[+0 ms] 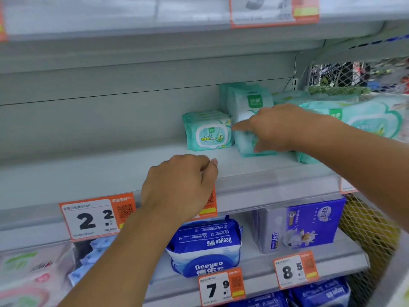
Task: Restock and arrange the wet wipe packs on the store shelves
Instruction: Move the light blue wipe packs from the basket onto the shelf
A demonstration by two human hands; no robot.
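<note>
pack: pale-teal soft wet wipe pack (254,103), upright, ahead-right on grey shelf (110,167)
right hand (276,129): nearer, spread, touching it
left hand (179,185): curled, empty

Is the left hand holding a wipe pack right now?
No, the left hand is curled and empty at the front edge of the shelf, apart from the teal wipe packs standing further back.

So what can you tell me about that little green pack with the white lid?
The small pack is mint-green soft plastic with a white oval flip lid and yellow 99.9% print. It stands upright on the shelf, fronting a row of matching packs, beside a taller pack. The right hand reaches its forefinger to its right edge; contact is unclear.
</note>
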